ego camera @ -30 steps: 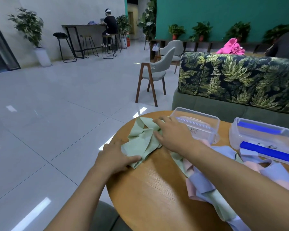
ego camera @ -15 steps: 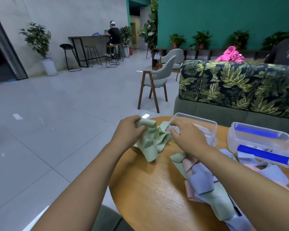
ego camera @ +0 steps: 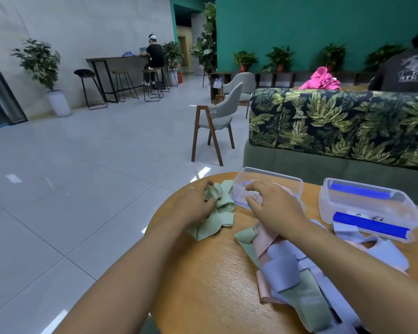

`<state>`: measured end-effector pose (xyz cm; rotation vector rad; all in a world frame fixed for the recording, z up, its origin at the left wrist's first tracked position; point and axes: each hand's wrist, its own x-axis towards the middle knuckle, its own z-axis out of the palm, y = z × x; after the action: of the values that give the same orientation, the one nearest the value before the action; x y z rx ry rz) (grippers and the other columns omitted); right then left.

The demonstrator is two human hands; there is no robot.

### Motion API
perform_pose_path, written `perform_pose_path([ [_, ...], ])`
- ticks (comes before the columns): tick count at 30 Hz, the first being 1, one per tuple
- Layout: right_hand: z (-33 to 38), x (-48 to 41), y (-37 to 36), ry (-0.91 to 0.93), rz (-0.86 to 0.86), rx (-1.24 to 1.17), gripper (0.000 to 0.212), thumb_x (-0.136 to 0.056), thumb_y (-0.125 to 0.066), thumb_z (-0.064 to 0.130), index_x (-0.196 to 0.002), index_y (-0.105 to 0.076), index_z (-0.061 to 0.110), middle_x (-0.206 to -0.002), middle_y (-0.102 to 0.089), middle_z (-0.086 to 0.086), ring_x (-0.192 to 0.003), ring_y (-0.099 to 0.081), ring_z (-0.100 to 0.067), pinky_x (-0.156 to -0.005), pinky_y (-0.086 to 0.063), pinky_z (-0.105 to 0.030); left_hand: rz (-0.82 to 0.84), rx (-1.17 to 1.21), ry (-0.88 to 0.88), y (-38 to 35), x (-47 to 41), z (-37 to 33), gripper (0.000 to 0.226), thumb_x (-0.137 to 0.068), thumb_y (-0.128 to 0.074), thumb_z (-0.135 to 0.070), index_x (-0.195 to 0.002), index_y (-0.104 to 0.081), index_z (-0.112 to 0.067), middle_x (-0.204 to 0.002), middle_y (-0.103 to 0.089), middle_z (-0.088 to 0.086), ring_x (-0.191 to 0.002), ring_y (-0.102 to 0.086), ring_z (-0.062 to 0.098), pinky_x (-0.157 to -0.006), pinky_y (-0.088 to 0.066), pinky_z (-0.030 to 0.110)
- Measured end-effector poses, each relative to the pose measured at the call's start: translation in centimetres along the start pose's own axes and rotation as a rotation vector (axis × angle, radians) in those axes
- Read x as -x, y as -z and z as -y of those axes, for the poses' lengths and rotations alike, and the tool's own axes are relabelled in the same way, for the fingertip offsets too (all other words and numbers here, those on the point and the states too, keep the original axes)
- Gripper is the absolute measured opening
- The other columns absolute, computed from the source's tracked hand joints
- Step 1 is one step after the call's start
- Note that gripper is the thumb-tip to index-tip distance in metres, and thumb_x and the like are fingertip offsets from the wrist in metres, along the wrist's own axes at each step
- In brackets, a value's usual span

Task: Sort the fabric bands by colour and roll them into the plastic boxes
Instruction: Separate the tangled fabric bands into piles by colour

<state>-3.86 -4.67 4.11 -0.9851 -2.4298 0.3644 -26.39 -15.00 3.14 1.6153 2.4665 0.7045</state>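
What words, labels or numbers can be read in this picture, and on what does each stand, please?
"ATHLET", the rest cut off at the frame edge: pale print on the dark T-shirt of the person beyond the leaf-patterned sofa.
Dark handwritten marks on the clear plastic box with blue clips: too blurred to read.
Nothing else is legible.

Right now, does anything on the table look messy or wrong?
Yes. The mixed bands lie tangled by the right hand, green, pink and blue together. The green bands at the left hand are crumpled, not rolled.
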Motion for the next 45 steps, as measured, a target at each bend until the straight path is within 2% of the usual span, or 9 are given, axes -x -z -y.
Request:
perform_pose_path([
  [6,0.7,0.4,-0.1,-0.015,0.016,-0.034,0.028,-0.104,-0.05,0.037,-0.128,-0.065,0.036,-0.138,-0.061,0.016,-0.126,-0.056,-0.014,-0.082,-0.048,-0.034,-0.025,0.083,0.131,1.6,1.5,1.2,0.054,-0.089,-0.051,-0.053,-0.141,-0.04,-0.041,-0.121,-0.063,-0.007,-0.104,-0.064,0.02,-0.089,-0.058,0.048],
  [15,-0.9,4.2,2.2,-0.053,0.054,-0.047,0.03,-0.104,-0.05,0.025,-0.121,-0.07,0.039,-0.13,-0.066,0.023,-0.123,-0.057,-0.008,-0.081,-0.047,-0.029,-0.006,0.02,-0.005,0.7,4.1,-0.5,0.041,-0.101,-0.056,-0.038,-0.142,-0.055,-0.033,-0.137,-0.063,-0.013,-0.121,-0.061,0.014,-0.092,-0.05,0.032],
  [18,-2.6,6.7,3.1,-0.072,0.025,-0.063,0.027,-0.102,-0.052,0.023,-0.115,-0.07,0.039,-0.125,-0.067,0.022,-0.118,-0.06,-0.012,-0.09,-0.052,-0.038,0.065,0.047,-0.046,-0.4,4.8,-1.8,0.038,-0.101,-0.055,-0.034,-0.138,-0.055,-0.031,-0.136,-0.067,-0.007,-0.117,-0.063,0.015,-0.093,-0.053,0.033],
  [27,-5.6,14.6,5.6,-0.156,-0.077,-0.146,0.033,-0.102,-0.053,0.01,-0.112,-0.074,0.034,-0.117,-0.068,0.02,-0.113,-0.06,-0.011,-0.089,-0.05,-0.036,0.053,0.05,-0.174,-4.5,8.2,-6.5,0.039,-0.103,-0.053,-0.043,-0.135,-0.06,-0.023,-0.134,-0.066,0.001,-0.124,-0.06,0.022,-0.102,-0.051,0.04],
  [29,-5.4,16.6,5.8,-0.195,-0.083,-0.137,0.032,-0.101,-0.054,0.013,-0.11,-0.074,0.036,-0.119,-0.069,0.019,-0.111,-0.063,-0.013,-0.09,-0.054,-0.041,0.066,0.12,-0.139,-6.1,9.3,-7.0,0.038,-0.1,-0.051,-0.048,-0.132,-0.057,-0.029,-0.13,-0.067,-0.001,-0.119,-0.062,0.023,-0.099,-0.053,0.044],
  [33,-3.3,20.4,6.0,-0.233,0.024,-0.045,0.02,-0.093,-0.065,0.047,-0.112,-0.071,0.043,-0.116,-0.062,0.026,-0.113,-0.058,-0.009,-0.089,-0.048,-0.034,-0.038,0.334,-0.096,-7.9,11.3,-7.6,0.021,-0.102,-0.055,-0.047,-0.09,-0.061,-0.031,-0.084,-0.068,-0.012,-0.082,-0.063,0.014,-0.072,-0.051,0.037],
  [36,-2.2,22.5,5.3,-0.171,0.207,0.263,0.055,-0.081,-0.054,0.073,-0.123,-0.069,0.042,-0.126,-0.058,0.025,-0.123,-0.05,-0.011,-0.096,-0.042,-0.037,-0.062,0.494,-0.09,-6.9,12.7,-9.0,0.024,-0.1,-0.059,-0.056,-0.092,-0.068,-0.035,-0.082,-0.074,-0.014,-0.076,-0.068,0.008,-0.074,-0.059,0.04],
  [39,-2.0,22.9,5.3,-0.172,0.174,0.366,0.041,-0.091,-0.053,0.061,-0.123,-0.073,0.044,-0.125,-0.065,0.019,-0.121,-0.055,-0.015,-0.095,-0.043,-0.038,-0.095,0.469,-0.147,-4.8,12.8,-10.5,0.03,-0.098,-0.064,-0.059,-0.091,-0.071,-0.031,-0.084,-0.074,-0.013,-0.08,-0.068,0.007,-0.076,-0.058,0.038],
  [45,-2.2,22.6,8.7,-0.238,0.046,0.152,0.028,-0.098,-0.056,0.054,-0.087,-0.07,0.032,-0.081,-0.069,0.009,-0.079,-0.062,-0.013,-0.066,-0.049,-0.036,-0.192,0.439,-0.279,-0.2,11.7,-12.9,0.028,-0.102,-0.064,-0.044,-0.087,-0.071,-0.022,-0.081,-0.07,-0.006,-0.078,-0.065,0.016,-0.071,-0.053,0.038],
])
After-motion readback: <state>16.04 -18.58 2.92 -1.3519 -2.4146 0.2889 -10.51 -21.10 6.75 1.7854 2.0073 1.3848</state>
